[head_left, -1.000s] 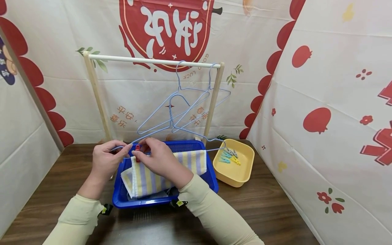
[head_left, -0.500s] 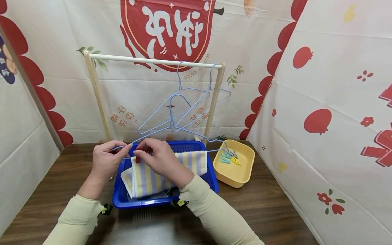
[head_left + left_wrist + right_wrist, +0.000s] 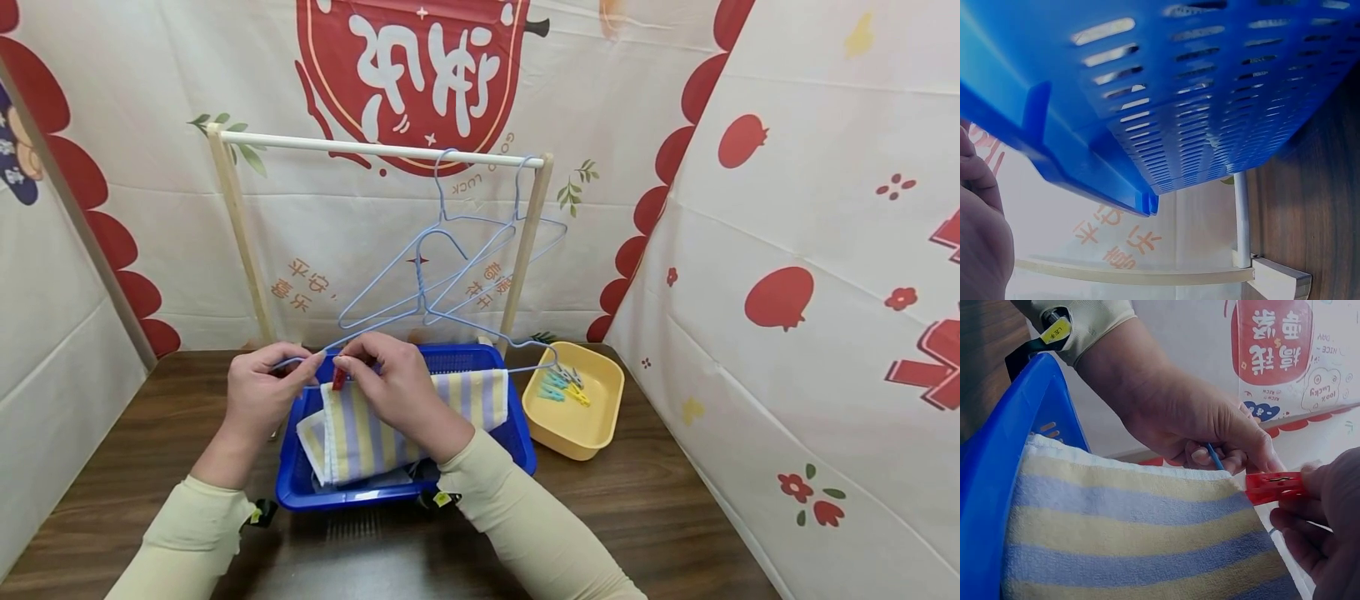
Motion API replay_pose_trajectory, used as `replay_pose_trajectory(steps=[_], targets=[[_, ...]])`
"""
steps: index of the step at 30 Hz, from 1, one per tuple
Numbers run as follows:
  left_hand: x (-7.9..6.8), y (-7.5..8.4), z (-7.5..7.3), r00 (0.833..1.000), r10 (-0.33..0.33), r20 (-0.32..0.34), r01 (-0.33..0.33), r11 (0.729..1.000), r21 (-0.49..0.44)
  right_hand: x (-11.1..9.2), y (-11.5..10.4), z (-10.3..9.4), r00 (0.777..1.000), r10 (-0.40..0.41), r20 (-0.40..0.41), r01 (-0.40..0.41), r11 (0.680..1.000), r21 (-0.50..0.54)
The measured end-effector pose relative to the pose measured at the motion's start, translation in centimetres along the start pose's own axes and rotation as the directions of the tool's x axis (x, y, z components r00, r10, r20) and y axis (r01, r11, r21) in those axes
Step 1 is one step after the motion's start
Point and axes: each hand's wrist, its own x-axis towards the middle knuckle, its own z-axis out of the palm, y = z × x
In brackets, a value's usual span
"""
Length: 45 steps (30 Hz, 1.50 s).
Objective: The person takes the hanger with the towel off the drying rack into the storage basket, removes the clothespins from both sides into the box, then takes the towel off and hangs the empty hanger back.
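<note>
A yellow-and-lavender striped towel (image 3: 375,429) lies folded over the lower bar of a blue wire hanger (image 3: 422,287), its bottom in the blue basket (image 3: 288,492). My left hand (image 3: 262,383) pinches the hanger's left corner. My right hand (image 3: 397,387) pinches a red clothespin (image 3: 1272,486) at the towel's upper left corner. In the right wrist view the clothespin's nose meets the towel's edge; whether it bites on the bar there I cannot tell. The left wrist view shows mostly the basket's slotted underside, with part of the left hand (image 3: 982,231) at its edge.
Behind stands a drying rack (image 3: 330,146) with a white rail and wooden posts. Two blue hangers (image 3: 442,196) hang at its right end. To the right, a yellow tub (image 3: 600,417) with several blue, grey and yellow clothespins (image 3: 562,383) stands on the wooden table (image 3: 660,500).
The red clothespin has tilted, its upper end swinging right and toward the right fingers, which have shifted slightly right. The left hand keeps its hold on the hanger, and the towel stays put.
</note>
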Motion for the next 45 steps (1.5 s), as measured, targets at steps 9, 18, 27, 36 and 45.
replay_pose_trajectory(steps=[9,18,27,36,45], targets=[[-0.1,-0.1,-0.1,1.000,-0.002,-0.002,0.002,1.000,0.010,-0.1,0.1,-0.1,0.999,-0.015,-0.037,0.015,1.000,0.018],[-0.2,-0.1,-0.2,1.000,0.007,0.002,-0.007,1.000,0.020,-0.8,0.2,-0.8,1.000,0.011,0.029,-0.013,0.999,0.047],[-0.2,-0.1,-0.3,1.000,0.001,-0.002,-0.001,1.000,0.001,-1.5,0.4,-2.6,0.997,-0.061,0.037,0.061,0.998,0.013],[-0.3,-0.3,-0.3,1.000,0.007,-0.022,-0.007,1.000,-0.001,-4.9,1.4,-7.3,0.993,-0.008,0.116,0.012,0.999,-0.038],[-0.2,-0.4,-0.4,1.000,0.013,-0.024,-0.013,1.000,0.015,-8.4,3.7,-12.5,0.994,0.028,0.110,-0.013,0.990,-0.141]])
